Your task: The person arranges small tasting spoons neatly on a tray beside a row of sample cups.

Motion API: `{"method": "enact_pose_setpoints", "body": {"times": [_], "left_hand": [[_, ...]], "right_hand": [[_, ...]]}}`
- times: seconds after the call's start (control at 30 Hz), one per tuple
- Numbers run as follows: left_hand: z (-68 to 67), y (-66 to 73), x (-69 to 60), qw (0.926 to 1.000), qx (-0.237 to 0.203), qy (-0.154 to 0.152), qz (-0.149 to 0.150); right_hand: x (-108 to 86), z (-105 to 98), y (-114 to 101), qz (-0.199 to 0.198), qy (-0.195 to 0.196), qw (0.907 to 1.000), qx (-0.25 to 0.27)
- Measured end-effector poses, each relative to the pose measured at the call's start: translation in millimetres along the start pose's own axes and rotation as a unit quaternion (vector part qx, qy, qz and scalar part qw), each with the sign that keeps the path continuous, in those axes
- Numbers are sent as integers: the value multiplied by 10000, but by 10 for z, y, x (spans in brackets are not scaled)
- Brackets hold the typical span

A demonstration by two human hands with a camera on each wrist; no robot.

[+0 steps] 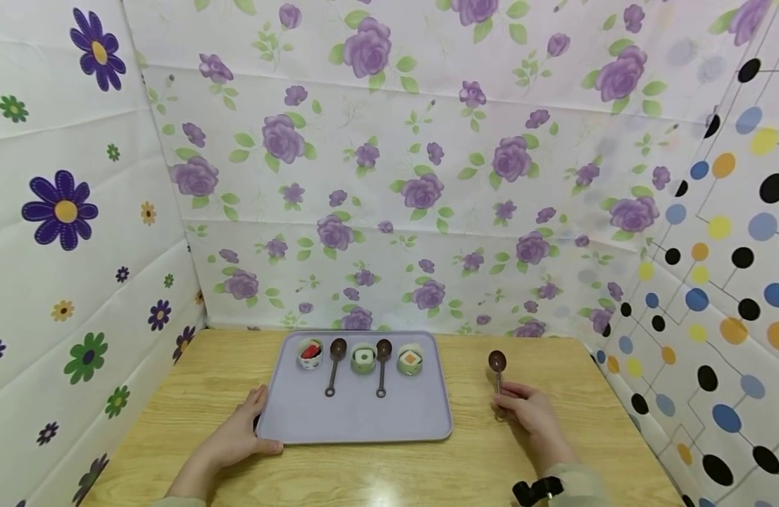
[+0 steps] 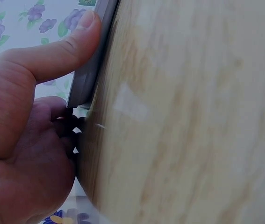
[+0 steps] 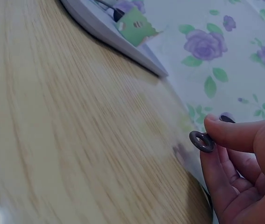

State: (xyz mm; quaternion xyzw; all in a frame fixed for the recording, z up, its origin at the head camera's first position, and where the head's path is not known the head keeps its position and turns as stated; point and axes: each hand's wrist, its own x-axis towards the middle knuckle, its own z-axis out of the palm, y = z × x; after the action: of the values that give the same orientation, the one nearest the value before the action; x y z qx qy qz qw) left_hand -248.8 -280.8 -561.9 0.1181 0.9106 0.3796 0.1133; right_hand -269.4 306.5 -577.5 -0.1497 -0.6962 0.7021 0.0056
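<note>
On the wooden table lies a pale lavender tray [image 1: 354, 421]. My left hand [image 1: 236, 431] grips its near left corner, thumb along the front edge and fingers at the left side; the left wrist view shows the thumb [image 2: 71, 49] against the rim. My right hand [image 1: 534, 415], right of the tray, pinches a dark brown spoon [image 1: 497, 362] by its handle, bowl pointing away. In the right wrist view the handle's ring [image 3: 201, 141] shows between thumb and fingertips. Two similar spoons, a left one [image 1: 334, 370] and a right one [image 1: 382, 370], lie on the tray between three small cups.
The left cup [image 1: 310, 362] holds something red, the middle cup [image 1: 363, 366] a white and green piece, the right cup [image 1: 410, 365] a white and orange piece. Patterned cloth walls [image 1: 389, 176] enclose the table [image 1: 339, 475] at the back and both sides.
</note>
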Motion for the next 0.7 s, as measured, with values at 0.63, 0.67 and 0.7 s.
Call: {"method": "enact_pose_setpoints", "body": {"times": [0.63,0.67,0.7], "left_hand": [[5,-14,-6,9999,-101,9,-37],[7,-14,-7,10000,-89,24,-35],[10,-14,-9,9999,-90,38,-38]], "right_hand": [[25,806,-67,-214,-232,9995,3],[32,852,-66,-256,-240,9994,-60],[34,896,-69,-295,-243,9992,-125]]}}
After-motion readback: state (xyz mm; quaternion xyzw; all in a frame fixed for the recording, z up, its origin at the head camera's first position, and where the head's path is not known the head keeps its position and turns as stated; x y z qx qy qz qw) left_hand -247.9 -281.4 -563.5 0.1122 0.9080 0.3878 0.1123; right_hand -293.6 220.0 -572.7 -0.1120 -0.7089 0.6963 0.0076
